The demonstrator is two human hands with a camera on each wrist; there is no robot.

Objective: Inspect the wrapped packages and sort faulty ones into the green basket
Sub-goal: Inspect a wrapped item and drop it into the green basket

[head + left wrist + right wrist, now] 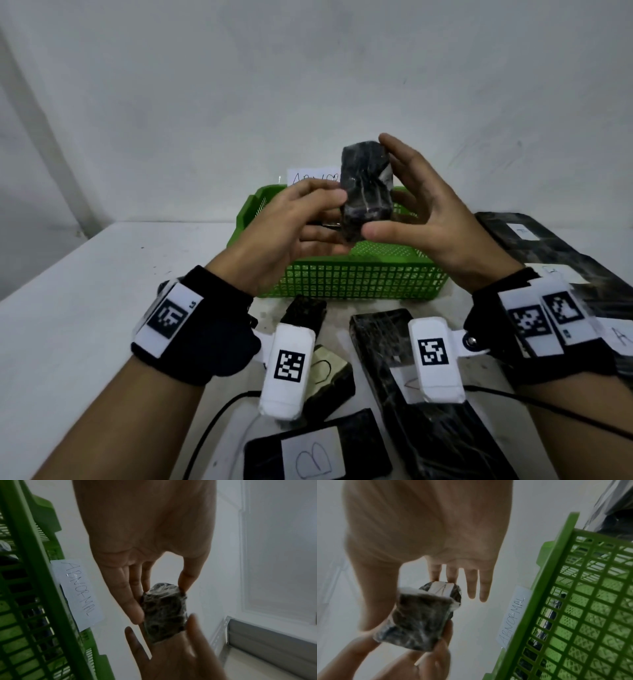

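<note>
I hold a small black wrapped package (366, 192) upright in the air above the green basket (359, 265). My left hand (337, 216) pinches its lower left side between thumb and fingers. My right hand (378, 186) spans it from the right, thumb under the bottom end and index finger at the top. In the left wrist view the left hand (161, 601) pinches the package (164, 608) beside the basket (34, 574). In the right wrist view the right hand (412, 601) holds the package (423, 615); a white label shows on its far end, and the ring and little fingers stick out straight.
A paper label reading ABNORMAL (513, 615) is stuck on the basket's far wall. Dark wrapped items (553, 615) lie inside it. Several black packages with white labels lie on the white table: one marked B (315, 452), a long one (387, 342), larger ones (548, 246) at right. A black cable (212, 428) runs near the front.
</note>
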